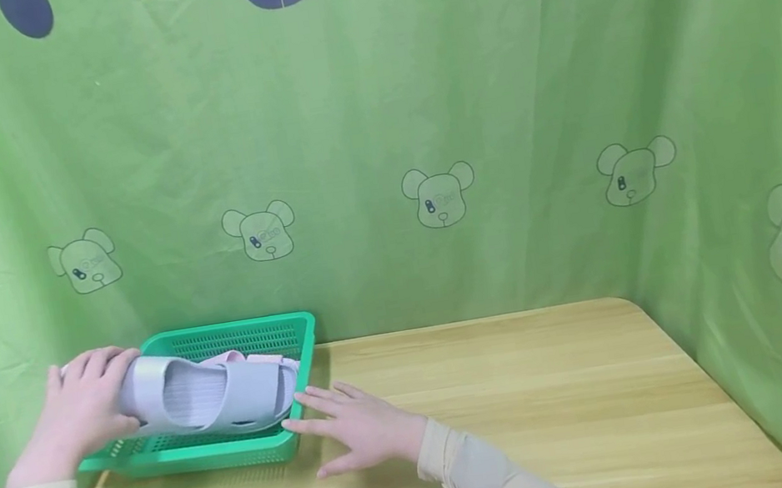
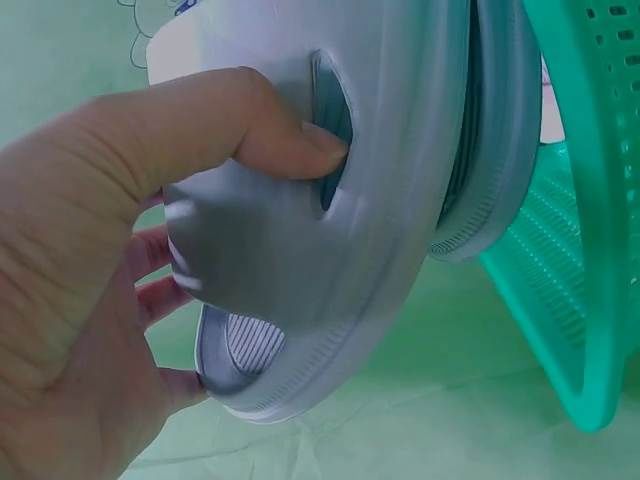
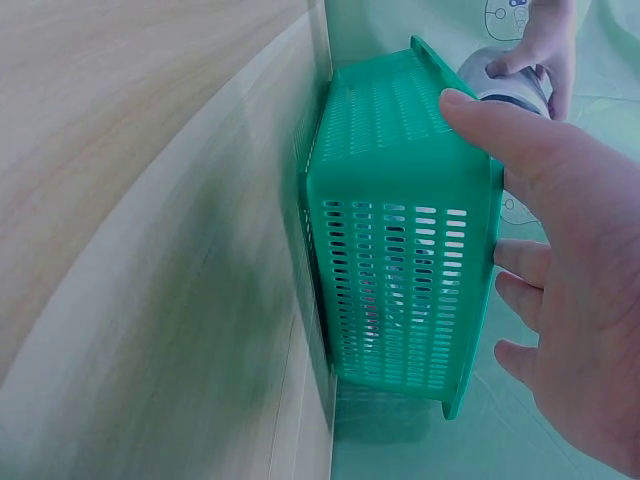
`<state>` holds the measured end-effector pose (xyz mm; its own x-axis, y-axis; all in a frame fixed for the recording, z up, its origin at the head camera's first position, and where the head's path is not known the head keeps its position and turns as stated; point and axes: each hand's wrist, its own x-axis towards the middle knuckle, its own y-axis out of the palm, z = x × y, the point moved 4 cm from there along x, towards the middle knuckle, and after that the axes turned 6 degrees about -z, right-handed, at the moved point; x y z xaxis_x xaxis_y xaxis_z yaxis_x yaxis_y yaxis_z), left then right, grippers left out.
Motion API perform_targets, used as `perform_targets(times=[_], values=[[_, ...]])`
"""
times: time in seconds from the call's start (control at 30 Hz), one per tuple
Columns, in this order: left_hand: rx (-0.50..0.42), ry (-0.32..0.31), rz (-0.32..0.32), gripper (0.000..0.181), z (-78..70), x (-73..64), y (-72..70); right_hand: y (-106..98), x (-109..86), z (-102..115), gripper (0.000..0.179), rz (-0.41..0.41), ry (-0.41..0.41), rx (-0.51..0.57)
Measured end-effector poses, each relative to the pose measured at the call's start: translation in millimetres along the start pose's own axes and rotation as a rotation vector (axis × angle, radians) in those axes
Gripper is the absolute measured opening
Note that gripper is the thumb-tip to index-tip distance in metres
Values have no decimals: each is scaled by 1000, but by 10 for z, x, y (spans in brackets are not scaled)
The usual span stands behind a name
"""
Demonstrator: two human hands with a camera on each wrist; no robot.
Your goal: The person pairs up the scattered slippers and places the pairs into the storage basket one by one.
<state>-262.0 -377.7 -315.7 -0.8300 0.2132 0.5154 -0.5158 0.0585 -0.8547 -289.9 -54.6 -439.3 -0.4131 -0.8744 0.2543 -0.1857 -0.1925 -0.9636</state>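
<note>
A pale grey slipper with a cut-out strap lies along the green plastic basket. My left hand grips its left end, the thumb over the strap's side hole in the left wrist view. A second grey sole shows close beside the held slipper there; whether the two are joined is hidden. My right hand is at the basket's front right corner, fingers spread and fairly straight, fingertips at the rim. In the right wrist view the thumb lies by the corner of the basket.
Pink items lie partly hidden behind the slipper in the basket. The basket stands at the left of a wooden table. A green curtain printed with bear heads hangs behind and at both sides.
</note>
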Motion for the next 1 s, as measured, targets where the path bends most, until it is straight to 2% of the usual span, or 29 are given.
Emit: perform_targets(times=[0.8, 0.9, 1.0], values=[[-18, -39, 82, 95, 52, -52, 222, -14, 12, 20, 81, 10, 2, -15], [-1, -32, 78, 95, 60, -66, 251, -24, 8, 28, 81, 9, 4, -11], [24, -11, 45, 96, 59, -87, 274, -38, 7, 37, 81, 11, 4, -3]])
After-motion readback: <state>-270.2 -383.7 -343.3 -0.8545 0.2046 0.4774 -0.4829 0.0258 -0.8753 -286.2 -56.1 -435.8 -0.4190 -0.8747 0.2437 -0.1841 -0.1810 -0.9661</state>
